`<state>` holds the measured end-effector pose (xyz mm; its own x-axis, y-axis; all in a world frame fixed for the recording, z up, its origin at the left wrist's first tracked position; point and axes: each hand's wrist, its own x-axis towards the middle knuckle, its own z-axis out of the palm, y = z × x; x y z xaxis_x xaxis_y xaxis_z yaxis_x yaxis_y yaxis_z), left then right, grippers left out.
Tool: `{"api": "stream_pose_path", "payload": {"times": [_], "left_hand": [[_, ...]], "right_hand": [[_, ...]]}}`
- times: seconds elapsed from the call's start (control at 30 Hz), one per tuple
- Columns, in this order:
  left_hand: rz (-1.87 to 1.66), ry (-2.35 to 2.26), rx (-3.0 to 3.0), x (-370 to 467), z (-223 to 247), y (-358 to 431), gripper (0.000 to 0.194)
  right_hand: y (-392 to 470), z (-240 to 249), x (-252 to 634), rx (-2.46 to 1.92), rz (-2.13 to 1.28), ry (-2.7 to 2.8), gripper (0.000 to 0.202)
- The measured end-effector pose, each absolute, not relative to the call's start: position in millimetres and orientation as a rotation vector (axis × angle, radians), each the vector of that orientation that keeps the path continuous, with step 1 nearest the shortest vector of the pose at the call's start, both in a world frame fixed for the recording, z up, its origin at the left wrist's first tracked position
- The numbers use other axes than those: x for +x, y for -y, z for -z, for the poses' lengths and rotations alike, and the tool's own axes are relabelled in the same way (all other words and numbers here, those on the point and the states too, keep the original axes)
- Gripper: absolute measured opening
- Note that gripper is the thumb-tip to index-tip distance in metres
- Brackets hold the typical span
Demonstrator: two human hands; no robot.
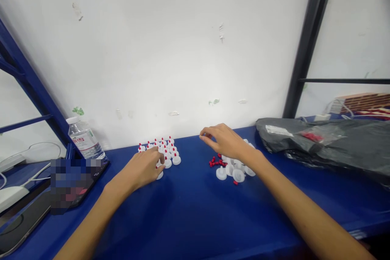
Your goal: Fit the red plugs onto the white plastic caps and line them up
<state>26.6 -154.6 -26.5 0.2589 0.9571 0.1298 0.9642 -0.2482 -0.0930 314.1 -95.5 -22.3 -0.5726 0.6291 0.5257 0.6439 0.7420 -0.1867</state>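
Lids (176, 160) stand at eleven o'clock; my left hand (146, 167) curls over one, grip unclear, apparently placing it, calling for clean release. My right hand (226, 140), loosely open, seemingly empty, hovers at one o'clock.

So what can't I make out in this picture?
In the head view:
Red-tipped white pieces: some hidden behind the left hand, its grip unclear.
Loose white pieces: partly covered by the right wrist.
Grey bag: right end cut off by the right edge.
Bottle label: fine print too small.
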Motion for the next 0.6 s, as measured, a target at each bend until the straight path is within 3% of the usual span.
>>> {"api": "stream_pose_path", "payload": {"times": [0.23,0.6], "left_hand": [[0.512,1.547,-2.56,72.1,51.6,159.9,0.029],[0.929,1.537,-2.753,130.0,96.8,139.0,0.025]], "right_hand": [[82.0,18.9,341.7,-1.379,0.021,2.528,0.019],[74.8,25.5,350.8,-1.528,0.079,2.567,0.011]]}}
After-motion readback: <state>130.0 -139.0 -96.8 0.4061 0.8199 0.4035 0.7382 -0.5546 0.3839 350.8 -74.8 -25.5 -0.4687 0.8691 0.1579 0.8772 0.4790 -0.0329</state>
